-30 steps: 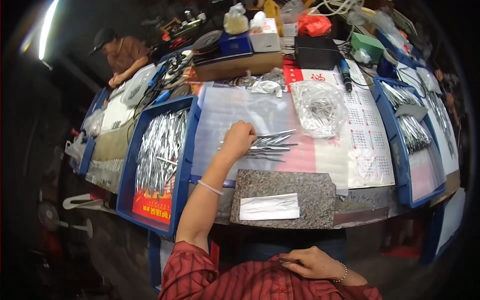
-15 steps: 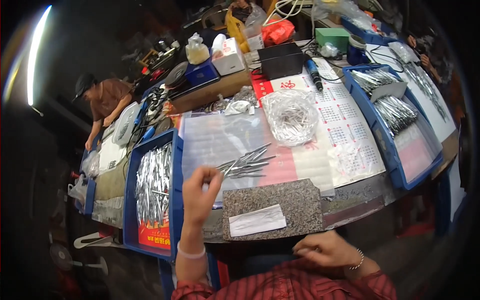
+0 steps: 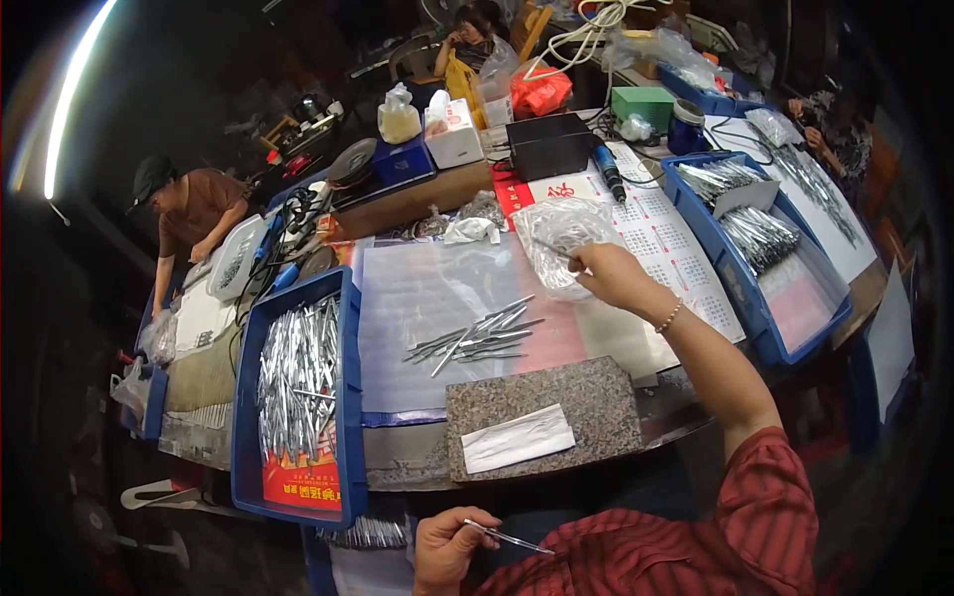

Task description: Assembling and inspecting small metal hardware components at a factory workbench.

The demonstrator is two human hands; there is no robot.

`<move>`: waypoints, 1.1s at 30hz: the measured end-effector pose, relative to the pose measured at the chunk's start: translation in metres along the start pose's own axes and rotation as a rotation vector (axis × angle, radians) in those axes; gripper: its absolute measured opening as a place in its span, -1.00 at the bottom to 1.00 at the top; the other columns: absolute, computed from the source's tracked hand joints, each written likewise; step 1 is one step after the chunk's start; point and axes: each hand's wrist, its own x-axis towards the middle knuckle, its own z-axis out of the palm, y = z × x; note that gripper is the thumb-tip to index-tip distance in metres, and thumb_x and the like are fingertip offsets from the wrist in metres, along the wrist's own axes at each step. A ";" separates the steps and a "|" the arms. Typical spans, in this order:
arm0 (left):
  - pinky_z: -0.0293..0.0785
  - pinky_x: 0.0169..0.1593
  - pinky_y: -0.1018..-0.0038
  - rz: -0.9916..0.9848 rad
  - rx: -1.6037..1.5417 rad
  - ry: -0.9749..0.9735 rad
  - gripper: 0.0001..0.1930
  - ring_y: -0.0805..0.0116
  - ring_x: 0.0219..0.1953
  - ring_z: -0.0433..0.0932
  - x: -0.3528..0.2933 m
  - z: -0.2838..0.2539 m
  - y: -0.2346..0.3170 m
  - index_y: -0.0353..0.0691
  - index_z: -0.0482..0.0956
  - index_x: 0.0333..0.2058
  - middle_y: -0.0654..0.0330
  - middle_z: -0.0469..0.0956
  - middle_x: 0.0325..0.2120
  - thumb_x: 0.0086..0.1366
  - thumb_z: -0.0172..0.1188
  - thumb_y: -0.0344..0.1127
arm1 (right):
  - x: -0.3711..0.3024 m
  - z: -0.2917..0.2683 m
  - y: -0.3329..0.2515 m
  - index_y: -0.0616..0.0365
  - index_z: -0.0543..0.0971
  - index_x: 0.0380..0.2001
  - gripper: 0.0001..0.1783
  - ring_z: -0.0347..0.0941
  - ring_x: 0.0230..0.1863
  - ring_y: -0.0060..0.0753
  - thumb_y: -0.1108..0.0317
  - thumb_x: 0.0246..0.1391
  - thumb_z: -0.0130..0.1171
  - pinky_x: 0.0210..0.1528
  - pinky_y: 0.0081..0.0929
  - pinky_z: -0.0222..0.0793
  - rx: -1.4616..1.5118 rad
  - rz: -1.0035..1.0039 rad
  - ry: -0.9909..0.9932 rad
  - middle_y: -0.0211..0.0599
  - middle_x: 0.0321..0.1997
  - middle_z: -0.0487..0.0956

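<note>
Cluttered with boxes, bags and trays, the counter (image 3: pixel 636 437) runs under the head camera in a dim workshop where other people sit or bend at its far sides. Low at the frame's edge, the left hand (image 3: pixel 447 546) is closed around one thin metal rod (image 3: pixel 509 537), which points to the right over the lap. Farther up, the right hand (image 3: pixel 608 275) reaches across the counter with its fingers pinched at the rim of a clear plastic bag (image 3: pixel 564 238); whether it grips anything inside I cannot tell. Between the hands, a loose pile of metal rods (image 3: pixel 475 340) lies on a clear sheet, just above a speckled stone slab (image 3: pixel 566 397) carrying a white paper slip (image 3: pixel 517 437). A blue tray (image 3: pixel 298 397) of silvery pieces sits at the left, well apart from another blue tray (image 3: pixel 755 238) on the right.
</note>
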 end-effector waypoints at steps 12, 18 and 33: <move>0.49 -0.29 0.60 0.127 0.117 -0.027 -0.80 0.45 -0.40 0.55 0.006 -0.007 -0.007 -0.45 0.60 -0.28 0.11 0.54 -0.35 0.29 0.22 -0.37 | -0.025 -0.017 -0.030 0.20 0.48 -0.42 -0.93 0.53 -0.34 0.04 0.54 -0.03 0.03 -0.32 -0.12 0.44 -0.286 -0.088 0.131 -0.10 -0.40 0.54; 0.48 -0.32 0.58 -0.056 0.045 0.050 -0.85 0.47 -0.43 0.54 0.021 0.009 -0.013 -0.42 0.56 -0.25 0.17 0.54 -0.34 0.39 0.03 -0.48 | -0.123 -0.047 -0.115 0.24 0.56 -0.28 -0.80 0.50 -0.49 -0.30 0.53 -0.05 0.23 -0.41 -0.48 0.41 0.483 0.053 -0.089 -0.21 -0.44 0.53; 0.44 -0.29 0.67 -0.123 -0.158 0.045 -0.74 0.57 -0.42 0.50 0.030 0.036 -0.026 -0.37 0.52 -0.06 0.27 0.52 -0.41 0.44 0.03 -0.29 | -0.195 -0.002 -0.163 0.21 0.60 -0.18 -0.65 0.47 -0.59 -0.41 0.62 -0.14 0.28 -0.60 -0.51 0.37 0.618 -0.230 -0.087 -0.31 -0.48 0.49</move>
